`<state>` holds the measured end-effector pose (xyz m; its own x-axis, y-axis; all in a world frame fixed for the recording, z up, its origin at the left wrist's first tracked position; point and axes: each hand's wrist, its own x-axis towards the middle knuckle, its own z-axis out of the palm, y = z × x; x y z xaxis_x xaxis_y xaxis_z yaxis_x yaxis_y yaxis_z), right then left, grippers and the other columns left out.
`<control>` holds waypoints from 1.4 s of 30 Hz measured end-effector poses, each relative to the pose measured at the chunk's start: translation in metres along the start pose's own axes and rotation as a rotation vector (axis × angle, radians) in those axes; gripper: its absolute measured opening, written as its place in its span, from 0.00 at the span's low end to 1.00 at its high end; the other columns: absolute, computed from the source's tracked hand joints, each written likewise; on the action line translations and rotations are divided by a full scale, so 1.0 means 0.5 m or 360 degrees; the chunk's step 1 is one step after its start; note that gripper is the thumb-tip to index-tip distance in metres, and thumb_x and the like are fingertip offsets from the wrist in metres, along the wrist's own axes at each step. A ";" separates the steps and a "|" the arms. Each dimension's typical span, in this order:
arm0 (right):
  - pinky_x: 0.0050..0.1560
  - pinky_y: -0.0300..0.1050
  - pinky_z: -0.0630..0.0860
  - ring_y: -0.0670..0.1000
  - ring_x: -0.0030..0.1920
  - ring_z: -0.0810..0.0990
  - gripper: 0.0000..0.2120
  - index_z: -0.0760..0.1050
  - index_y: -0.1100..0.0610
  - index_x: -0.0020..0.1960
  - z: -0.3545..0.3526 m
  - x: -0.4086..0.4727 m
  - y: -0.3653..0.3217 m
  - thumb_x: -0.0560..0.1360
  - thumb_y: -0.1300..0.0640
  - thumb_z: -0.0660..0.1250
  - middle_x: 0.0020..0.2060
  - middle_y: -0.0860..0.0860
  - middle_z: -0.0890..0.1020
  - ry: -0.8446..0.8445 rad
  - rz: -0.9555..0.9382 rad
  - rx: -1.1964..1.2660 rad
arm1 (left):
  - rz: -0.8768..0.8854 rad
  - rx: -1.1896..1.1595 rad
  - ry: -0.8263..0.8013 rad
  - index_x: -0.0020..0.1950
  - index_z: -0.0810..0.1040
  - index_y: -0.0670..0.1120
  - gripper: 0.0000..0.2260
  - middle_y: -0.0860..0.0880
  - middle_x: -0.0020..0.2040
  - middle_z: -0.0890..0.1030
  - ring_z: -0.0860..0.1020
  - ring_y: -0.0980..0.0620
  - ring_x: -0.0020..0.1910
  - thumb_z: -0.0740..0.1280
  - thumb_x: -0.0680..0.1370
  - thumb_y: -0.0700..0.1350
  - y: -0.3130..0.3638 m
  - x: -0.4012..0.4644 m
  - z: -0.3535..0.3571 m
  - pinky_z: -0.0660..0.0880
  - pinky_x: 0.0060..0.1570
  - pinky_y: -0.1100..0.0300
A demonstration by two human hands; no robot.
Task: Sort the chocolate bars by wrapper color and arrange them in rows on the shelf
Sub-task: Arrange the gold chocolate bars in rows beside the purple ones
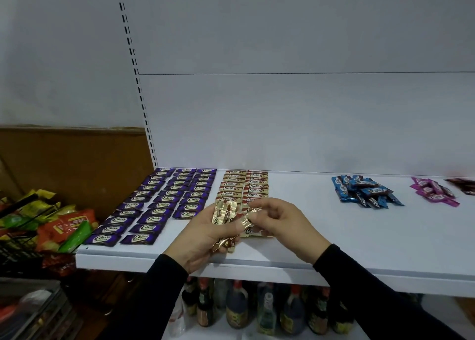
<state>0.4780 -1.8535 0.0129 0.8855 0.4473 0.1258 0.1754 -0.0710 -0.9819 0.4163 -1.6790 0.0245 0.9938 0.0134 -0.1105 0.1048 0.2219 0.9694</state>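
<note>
On the white shelf (334, 237), the sorting looks partly finished: the purple bars (164, 201) lie in three tidy rows at the left end, and beside them the gold bars (244, 185) run in two rows from the back wall toward the front edge, the nearer part of them hidden behind the hands. Further right, well apart from these, a blue heap (365, 192), a pink heap (434, 190) and a few dark-wrapped bars (462, 185) at the frame's edge lie loose and unarranged, so by my reading the gold rows are under way and three colours remain to be laid out. The left hand (198, 239) is held palm-up just above the shelf's front edge, its fingers curled round a small fan of gold bars (226, 224). The right hand (280, 221) reaches in from the right, thumb and forefinger pinching the end of one gold bar at the top of that bundle, the other fingers loosely bent. Both forearms, in dark sleeves (359, 275), rise from below the shelf. Bottles (236, 306) stand on the shelf below, and bright snack packets (59, 224) fill a wire basket to the left.
</note>
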 end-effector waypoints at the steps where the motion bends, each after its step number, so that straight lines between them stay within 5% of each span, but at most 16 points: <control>1: 0.38 0.37 0.76 0.46 0.35 0.80 0.08 0.80 0.55 0.54 0.000 -0.001 -0.001 0.76 0.62 0.70 0.35 0.49 0.83 -0.0023 0.0025 0.0082 | -0.0003 0.0014 0.0016 0.58 0.79 0.43 0.16 0.42 0.42 0.83 0.76 0.51 0.30 0.73 0.72 0.32 0.000 -0.002 0.002 0.68 0.21 0.64; 8: 0.40 0.40 0.80 0.52 0.38 0.83 0.05 0.77 0.62 0.50 -0.021 -0.010 0.000 0.75 0.68 0.69 0.40 0.58 0.82 0.0026 0.0074 0.0451 | -0.0043 -0.0082 0.0253 0.60 0.76 0.41 0.13 0.41 0.46 0.83 0.78 0.52 0.31 0.71 0.76 0.37 0.010 -0.001 -0.022 0.66 0.19 0.66; 13: 0.51 0.42 0.79 0.51 0.44 0.83 0.03 0.80 0.61 0.46 -0.049 -0.030 0.020 0.73 0.65 0.72 0.44 0.55 0.84 -0.0135 -0.0096 -0.0123 | -0.0009 -0.0173 0.0410 0.55 0.76 0.42 0.09 0.46 0.37 0.84 0.79 0.53 0.30 0.70 0.76 0.36 0.026 -0.005 -0.048 0.68 0.19 0.67; 16: 0.56 0.45 0.79 0.50 0.50 0.83 0.10 0.81 0.53 0.44 -0.058 -0.037 0.038 0.72 0.68 0.72 0.48 0.51 0.84 -0.0235 -0.0187 -0.0472 | 0.0002 -0.0181 0.0446 0.54 0.76 0.42 0.08 0.48 0.35 0.84 0.79 0.54 0.30 0.71 0.77 0.36 0.032 -0.007 -0.051 0.69 0.20 0.66; 19: 0.56 0.46 0.79 0.47 0.52 0.81 0.14 0.81 0.47 0.44 -0.067 -0.039 0.043 0.70 0.67 0.72 0.50 0.45 0.82 -0.0299 -0.0218 -0.0668 | 0.0013 -0.0178 0.0468 0.54 0.77 0.43 0.09 0.47 0.36 0.85 0.79 0.54 0.30 0.71 0.76 0.36 0.033 -0.004 -0.050 0.69 0.21 0.66; 25: 0.54 0.44 0.79 0.45 0.48 0.82 0.09 0.81 0.50 0.48 -0.067 -0.038 0.041 0.71 0.60 0.76 0.48 0.46 0.83 -0.0251 -0.0136 -0.0646 | -0.0005 -0.0158 0.0485 0.56 0.76 0.43 0.10 0.48 0.35 0.85 0.79 0.53 0.32 0.71 0.76 0.37 0.030 -0.002 -0.047 0.69 0.20 0.66; 30: 0.44 0.32 0.73 0.40 0.42 0.79 0.08 0.79 0.46 0.49 -0.037 -0.025 0.027 0.72 0.50 0.74 0.44 0.42 0.82 -0.0238 -0.0163 -0.1107 | -0.0012 -0.0175 0.0489 0.56 0.77 0.44 0.10 0.47 0.38 0.85 0.80 0.52 0.32 0.71 0.77 0.37 0.031 0.000 -0.042 0.70 0.20 0.66; 38: 0.43 0.34 0.75 0.41 0.37 0.77 0.19 0.77 0.47 0.62 -0.011 -0.014 0.004 0.72 0.56 0.73 0.44 0.42 0.79 -0.0342 -0.0037 -0.1140 | 0.0007 -0.0179 0.0496 0.54 0.77 0.44 0.09 0.47 0.37 0.85 0.79 0.53 0.32 0.71 0.77 0.36 0.031 -0.003 -0.043 0.69 0.20 0.66; 42: 0.42 0.39 0.76 0.43 0.36 0.79 0.03 0.79 0.51 0.49 -0.023 -0.011 -0.001 0.76 0.57 0.69 0.40 0.45 0.80 -0.0232 -0.0023 -0.0857 | -0.0017 -0.0174 0.0495 0.54 0.77 0.44 0.09 0.48 0.34 0.85 0.79 0.53 0.32 0.71 0.76 0.37 0.032 -0.005 -0.045 0.69 0.20 0.66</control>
<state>0.4781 -1.8664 0.0142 0.8192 0.5679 0.0803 0.4162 -0.4924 -0.7644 0.4145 -1.6533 0.0354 0.9319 0.3037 -0.1984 0.0937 0.3268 0.9404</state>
